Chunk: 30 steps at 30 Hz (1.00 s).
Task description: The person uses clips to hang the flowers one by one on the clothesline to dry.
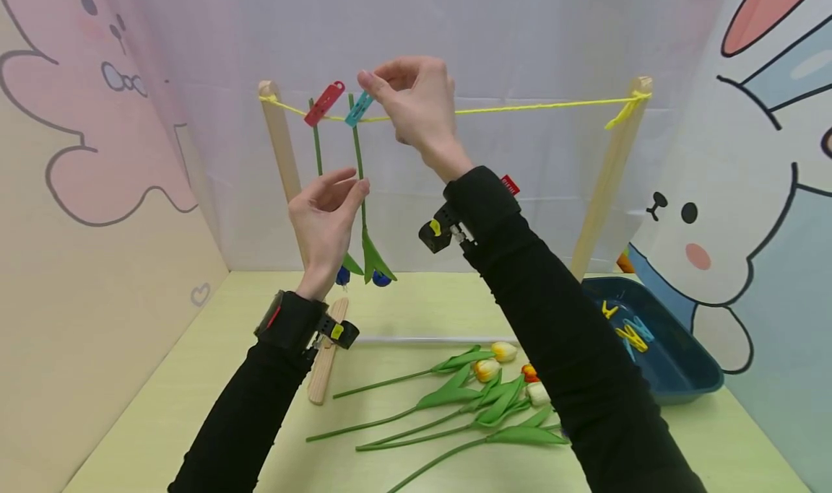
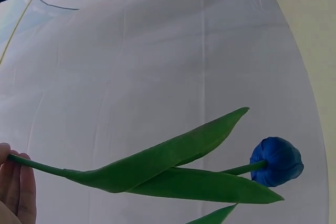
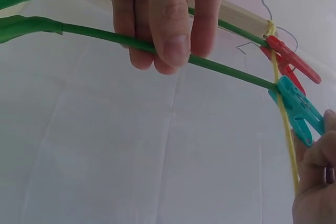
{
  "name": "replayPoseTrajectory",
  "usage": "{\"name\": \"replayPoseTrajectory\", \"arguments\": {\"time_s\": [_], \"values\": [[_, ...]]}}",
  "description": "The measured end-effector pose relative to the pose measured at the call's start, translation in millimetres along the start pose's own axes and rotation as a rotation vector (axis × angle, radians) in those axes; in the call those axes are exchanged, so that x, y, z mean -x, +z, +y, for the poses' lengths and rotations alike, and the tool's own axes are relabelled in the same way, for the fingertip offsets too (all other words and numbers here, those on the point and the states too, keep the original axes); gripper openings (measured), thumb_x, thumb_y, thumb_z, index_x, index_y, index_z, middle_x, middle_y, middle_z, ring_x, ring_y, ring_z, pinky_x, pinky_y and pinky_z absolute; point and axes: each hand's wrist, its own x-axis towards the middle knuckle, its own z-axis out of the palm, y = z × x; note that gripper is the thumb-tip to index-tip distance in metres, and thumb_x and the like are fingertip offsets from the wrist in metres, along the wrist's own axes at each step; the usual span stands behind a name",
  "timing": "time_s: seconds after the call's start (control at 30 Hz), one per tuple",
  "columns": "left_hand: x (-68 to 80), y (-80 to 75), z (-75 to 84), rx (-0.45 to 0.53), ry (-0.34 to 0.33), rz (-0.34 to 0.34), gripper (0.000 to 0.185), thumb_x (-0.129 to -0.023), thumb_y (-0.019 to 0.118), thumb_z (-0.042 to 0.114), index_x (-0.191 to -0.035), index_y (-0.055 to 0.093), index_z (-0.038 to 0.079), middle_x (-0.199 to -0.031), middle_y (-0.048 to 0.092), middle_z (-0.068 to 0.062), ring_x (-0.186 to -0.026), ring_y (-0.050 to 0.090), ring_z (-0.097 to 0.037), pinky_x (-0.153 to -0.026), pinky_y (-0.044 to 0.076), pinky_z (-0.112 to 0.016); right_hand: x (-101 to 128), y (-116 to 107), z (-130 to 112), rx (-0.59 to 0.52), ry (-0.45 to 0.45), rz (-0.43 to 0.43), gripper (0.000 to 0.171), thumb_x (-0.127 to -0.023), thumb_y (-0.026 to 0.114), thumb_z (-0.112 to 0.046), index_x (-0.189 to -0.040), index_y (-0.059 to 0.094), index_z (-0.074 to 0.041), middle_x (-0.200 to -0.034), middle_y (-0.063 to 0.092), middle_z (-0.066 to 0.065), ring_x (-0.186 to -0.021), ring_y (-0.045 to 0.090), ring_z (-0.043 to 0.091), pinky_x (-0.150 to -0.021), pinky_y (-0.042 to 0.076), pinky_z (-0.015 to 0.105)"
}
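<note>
Under yellow line (image 1: 533,106), tulip (image 1: 361,190) hangs vertical, bloom down; left hand (image 1: 323,219) pinches stem, right hand (image 1: 416,99) pinches teal peg (image 1: 358,110).

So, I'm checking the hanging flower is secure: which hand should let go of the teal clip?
Right. The right hand already pinches the teal clip on the yellow string; the left hand steadies the stem.

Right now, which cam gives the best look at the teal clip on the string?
Right wrist: the teal clip fills the frame edge, clamped over the yellow string and the green stem, right hand at its tail. Head view shows it small, partly behind fingers. Left wrist view misses it entirely.
</note>
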Motion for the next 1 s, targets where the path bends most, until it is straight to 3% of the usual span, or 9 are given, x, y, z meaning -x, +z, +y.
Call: {"name": "replayPoseTrajectory", "arguments": {"time_s": [0.2, 0.27, 0.47, 0.6, 0.7, 0.8, 0.87, 1.0], "values": [[2.6, -1.2, -1.0, 0.009, 0.004, -0.013, 0.038, -0.09, 0.076, 0.014, -0.125, 0.068, 0.003, -0.106, 0.074, -0.027, -0.085, 0.072, 0.004, -0.089, 0.059, -0.024, 4, -9, -1, 0.024, 0.026, -0.077, 0.041, -0.096, 0.069, -0.032, -0.129, 0.065, -0.009, -0.125, 0.069, 0.009, -0.053, 0.047, 0.012, -0.052, 0.042, 0.027], [4.1, -2.2, -1.2, 0.009, 0.022, -0.015, 0.04, -0.09, 0.076, 0.012, -0.128, 0.066, 0.003, -0.107, 0.074, -0.026, -0.087, 0.073, 0.002, -0.09, 0.059, -0.024, 8, -15, 1, 0.023, -0.004, -0.099, 0.043, -0.096, 0.069, -0.03, -0.134, 0.061, -0.009, -0.129, 0.067, 0.01, -0.045, 0.043, 0.015, -0.05, 0.042, 0.026], [18.3, -8.6, 0.6, -0.061, 0.162, 0.005, 0.045, -0.087, 0.078, 0.005, -0.128, 0.062, -0.003, -0.121, 0.069, -0.022, -0.103, 0.067, -0.004, -0.094, 0.057, -0.023, 34, -41, 13, -0.013, -0.213, -0.072, 0.038, -0.095, 0.07, -0.013, -0.13, 0.061, 0.001, -0.124, 0.067, 0.016, -0.036, 0.041, 0.011, -0.042, 0.041, 0.022], [39.5, -14.5, -2.7, -0.094, 0.302, -0.042, 0.034, -0.09, 0.074, 0.002, -0.12, 0.063, -0.008, -0.106, 0.068, -0.026, -0.094, 0.062, -0.003, -0.089, 0.054, -0.016, 66, -64, 31, -0.008, -0.369, -0.071, 0.028, -0.093, 0.069, -0.002, -0.119, 0.064, 0.007, -0.113, 0.068, 0.02, -0.036, 0.039, 0.006, -0.04, 0.036, 0.019], [59.0, -20.2, -10.7, -0.136, 0.399, -0.167, 0.023, -0.092, 0.069, 0.0, -0.113, 0.066, -0.009, -0.095, 0.07, -0.023, -0.086, 0.066, -0.012, -0.086, 0.053, -0.013, 92, -86, 52, 0.042, -0.439, -0.099, 0.021, -0.092, 0.068, 0.004, -0.112, 0.067, 0.008, -0.104, 0.07, 0.022, -0.041, 0.043, 0.003, -0.042, 0.035, 0.017], [80.8, -29.9, -21.3, -0.213, 0.425, -0.362, 0.021, -0.09, 0.069, -0.004, -0.11, 0.069, -0.004, -0.094, 0.074, -0.015, -0.086, 0.069, -0.021, -0.084, 0.055, -0.02, 118, -117, 93, 0.07, -0.413, -0.156, 0.019, -0.093, 0.067, 0.003, -0.112, 0.071, 0.002, -0.094, 0.071, 0.014, -0.048, 0.048, 0.006, -0.045, 0.037, 0.019], [96.0, -38.1, -28.9, -0.277, 0.371, -0.525, 0.021, -0.09, 0.07, -0.001, -0.111, 0.07, 0.002, -0.1, 0.075, -0.009, -0.093, 0.07, -0.021, -0.088, 0.055, -0.029, 136, -148, 151, 0.091, -0.378, -0.212, 0.026, -0.094, 0.064, 0.005, -0.119, 0.071, -0.002, -0.098, 0.072, 0.004, -0.058, 0.053, 0.004, -0.048, 0.037, 0.017], [121.5, -52.9, -46.7, -0.413, 0.155, -0.867, 0.023, -0.097, 0.068, 0.016, -0.119, 0.07, 0.01, -0.114, 0.074, -0.003, -0.108, 0.07, -0.02, -0.095, 0.056, -0.041, 182, -218, 255, 0.139, -0.178, -0.28, 0.035, -0.098, 0.06, 0.002, -0.131, 0.066, -0.009, -0.104, 0.071, -0.004, -0.072, 0.057, 0.003, -0.053, 0.038, 0.016]]}}
